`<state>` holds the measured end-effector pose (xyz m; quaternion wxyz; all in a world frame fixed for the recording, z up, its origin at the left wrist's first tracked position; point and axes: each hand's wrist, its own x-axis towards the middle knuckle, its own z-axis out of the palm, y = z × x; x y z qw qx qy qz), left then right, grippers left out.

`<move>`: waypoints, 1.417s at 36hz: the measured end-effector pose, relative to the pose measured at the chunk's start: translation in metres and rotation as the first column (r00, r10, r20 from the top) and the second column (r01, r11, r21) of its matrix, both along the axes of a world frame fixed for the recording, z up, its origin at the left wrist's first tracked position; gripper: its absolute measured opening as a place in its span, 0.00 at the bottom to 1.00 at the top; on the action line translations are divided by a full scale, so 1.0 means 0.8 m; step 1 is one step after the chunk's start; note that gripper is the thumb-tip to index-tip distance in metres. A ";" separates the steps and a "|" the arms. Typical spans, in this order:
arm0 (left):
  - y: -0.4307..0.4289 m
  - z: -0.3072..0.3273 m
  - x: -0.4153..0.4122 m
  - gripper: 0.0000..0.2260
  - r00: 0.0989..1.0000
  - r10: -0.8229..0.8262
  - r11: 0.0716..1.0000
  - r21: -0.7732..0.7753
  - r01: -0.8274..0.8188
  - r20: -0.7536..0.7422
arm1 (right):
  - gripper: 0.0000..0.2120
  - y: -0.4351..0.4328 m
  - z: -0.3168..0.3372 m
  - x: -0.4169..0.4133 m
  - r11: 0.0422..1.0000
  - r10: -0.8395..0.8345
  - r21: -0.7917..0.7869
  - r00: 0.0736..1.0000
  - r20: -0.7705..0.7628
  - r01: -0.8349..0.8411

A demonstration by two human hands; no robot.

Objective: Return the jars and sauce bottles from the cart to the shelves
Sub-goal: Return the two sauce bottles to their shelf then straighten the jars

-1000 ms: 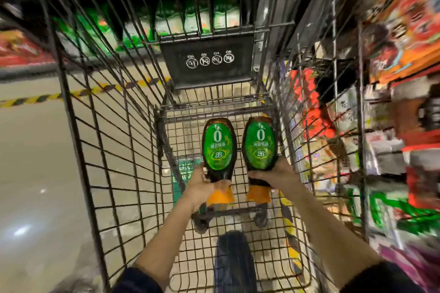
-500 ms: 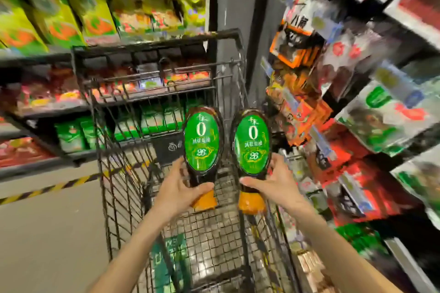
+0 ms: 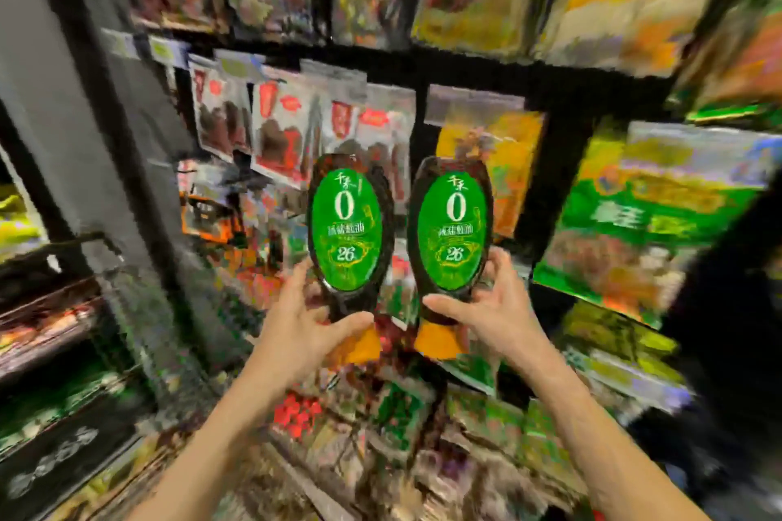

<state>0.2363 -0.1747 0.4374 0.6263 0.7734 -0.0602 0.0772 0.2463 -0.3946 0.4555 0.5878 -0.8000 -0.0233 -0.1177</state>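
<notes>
Store shelves [image 3: 486, 68] fill the whole view, dark-framed and packed with hanging packets and bags in red, yellow and green; heavy blur keeps most of the goods from being read. A grey pillar [image 3: 55, 106] stands at the left edge. The cart is not in sight, so how many jars or bottles remain in it cannot be told.

Held up in front of the shelves, side by side and apart by a narrow gap, are two dark sauce bottles with green oval labels, each cap-down with its orange cap at the bottom. The left bottle [image 3: 348, 233] sits in the left hand [image 3: 302, 334], whose thumb and fingers curl around the narrow neck just above the cap. The right bottle [image 3: 452, 231] is gripped the same way by the right hand [image 3: 493, 313], fingers wrapped behind and thumb across the front.

As a judgement: both bottles are out of the cart and at the shelving, yet neither rests on a shelf. No matching bottles or free slot can be made out here, so finding their place and setting them down is still to do.
</notes>
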 end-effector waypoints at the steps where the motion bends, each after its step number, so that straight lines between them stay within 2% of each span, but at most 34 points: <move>1: -0.028 0.007 -0.006 0.36 0.999 -0.042 0.999 -0.007 0.042 0.013 | 0.53 -0.031 0.008 -0.021 0.999 -0.043 -0.014 0.999 0.018 0.043; 3: -0.086 0.022 -0.024 0.40 0.990 -0.126 0.992 0.020 0.125 0.064 | 0.57 -0.092 0.022 -0.067 0.990 -0.134 -0.032 0.989 0.062 0.136; 4: -0.117 0.028 -0.034 0.38 0.982 -0.166 0.986 0.029 0.164 0.091 | 0.57 -0.122 0.027 -0.092 0.982 -0.183 -0.039 0.980 0.082 0.187; 7: -0.208 0.044 -0.075 0.30 0.941 -0.305 0.952 0.024 0.305 0.148 | 0.49 -0.207 0.043 -0.178 0.941 -0.311 -0.093 0.940 0.142 0.326; 10: -0.295 0.054 -0.122 0.36 0.871 -0.465 0.884 0.030 0.467 0.160 | 0.39 -0.274 0.067 -0.275 0.861 -0.459 -0.137 0.864 0.208 0.490; 13: -0.382 0.067 -0.180 0.40 0.800 -0.574 0.814 0.015 0.581 0.175 | 0.40 -0.336 0.081 -0.372 0.759 -0.564 -0.200 0.779 0.274 0.620; 17: -0.486 0.083 -0.263 0.40 0.666 -0.718 0.682 0.015 0.731 0.203 | 0.40 -0.399 0.094 -0.487 0.623 -0.697 -0.197 0.652 0.299 0.757; 21: -0.571 0.093 -0.335 0.43 0.498 -0.847 0.509 0.009 0.861 0.186 | 0.40 -0.447 0.099 -0.588 0.498 -0.797 -0.108 0.503 0.336 0.861; 23: -0.607 0.100 -0.375 0.35 0.412 -0.888 0.424 0.018 0.905 0.204 | 0.38 -0.464 0.102 -0.634 0.441 -0.830 -0.068 0.435 0.349 0.895; 25: -0.639 0.106 -0.413 0.30 0.330 -0.917 0.342 0.017 0.939 0.225 | 0.38 -0.476 0.105 -0.678 0.374 -0.857 -0.045 0.364 0.365 0.926; 29: -0.697 0.112 -0.474 0.30 0.204 -0.954 0.214 0.022 0.977 0.219 | 0.41 -0.497 0.105 -0.758 0.227 -0.906 -0.001 0.212 0.366 0.974; 34: -0.772 0.112 -0.549 0.34 0.067 -0.973 0.075 0.028 0.997 0.221 | 0.37 -0.523 0.102 -0.848 0.035 -0.933 0.029 0.022 0.360 0.999; 38: -0.838 0.111 -0.599 0.38 -0.037 -0.972 -0.020 0.075 0.997 0.233 | 0.43 -0.549 0.101 -0.909 -0.127 -0.932 0.040 -0.134 0.338 0.991; 40: -0.872 0.111 -0.624 0.40 -0.073 -0.969 -0.051 0.098 0.994 0.236 | 0.46 -0.566 0.103 -0.937 -0.187 -0.921 0.035 -0.187 0.341 0.982; 44: -0.940 0.115 -0.679 0.31 -0.145 -0.956 -0.127 0.089 0.988 0.254 | 0.51 -0.606 0.107 -0.985 -0.244 -0.915 0.074 -0.255 0.314 0.967; 48: -1.010 0.122 -0.727 0.37 -0.223 -0.934 -0.211 0.071 0.975 0.280 | 0.41 -0.650 0.113 -1.029 -0.324 -0.886 0.074 -0.330 0.325 0.943; 51: -1.061 0.127 -0.762 0.40 -0.268 -0.916 -0.253 0.090 0.963 0.297 | 0.42 -0.680 0.114 -1.059 -0.376 -0.863 0.052 -0.370 0.345 0.925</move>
